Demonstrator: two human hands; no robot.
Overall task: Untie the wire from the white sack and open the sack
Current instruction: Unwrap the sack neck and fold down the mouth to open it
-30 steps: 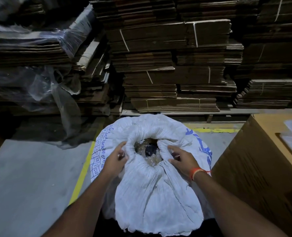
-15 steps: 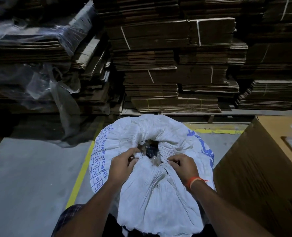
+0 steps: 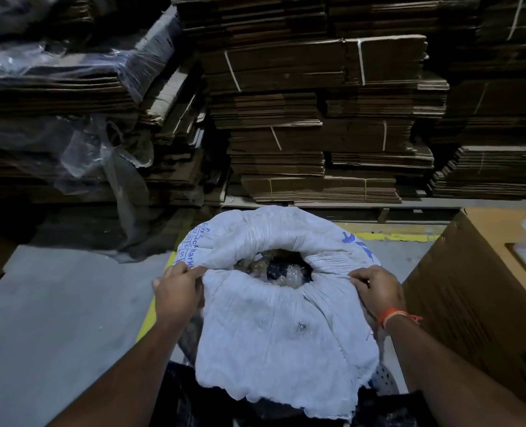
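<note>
Mostly flattened cardboard stacks [image 3: 317, 118] across upper frame, brown carton [image 3: 477, 288] at right edge, grey floor [image 3: 55, 318] lower left with yellow line [image 3: 391, 236]. White sack [image 3: 280, 334] at lower centre, mouth spread wide, crinkled clear plastic [image 3: 281, 272] visible inside. Left hand [image 3: 177, 288] clenched on sack's left rim; right hand [image 3: 378, 291] gripping right rim, orange band [image 3: 392, 315] on wrist.

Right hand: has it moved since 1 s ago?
Yes. The right hand, gripping the white sack rim, has moved outward to the right, toward the cardboard box, widening the mouth.
</note>
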